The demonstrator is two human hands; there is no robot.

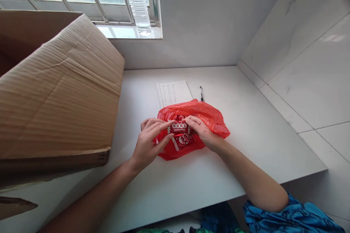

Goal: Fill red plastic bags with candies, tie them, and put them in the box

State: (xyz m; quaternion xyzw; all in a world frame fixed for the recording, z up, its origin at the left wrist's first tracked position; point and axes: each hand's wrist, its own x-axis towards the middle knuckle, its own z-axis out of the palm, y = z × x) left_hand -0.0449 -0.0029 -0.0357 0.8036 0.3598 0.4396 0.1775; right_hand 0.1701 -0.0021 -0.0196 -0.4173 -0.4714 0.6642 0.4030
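A thin red plastic bag lies spread open on the white tabletop. Inside it are small red packets with white lettering and white patterns. My left hand reaches in from the left, fingers stretched out and thumb apart. Its index fingertip is at the top left of the lettered packet. At the packet's upper right, my right hand has its thumb and fingers pinched together on its edge. Part of the bag lies behind and under the right hand. The lower packets are partly covered by the upper one.
A large open cardboard box stands on the left of the white table. Behind the bag lie a notebook with writing and a black pen. On the windowsill stands a clear water bottle. Walls border the back and right.
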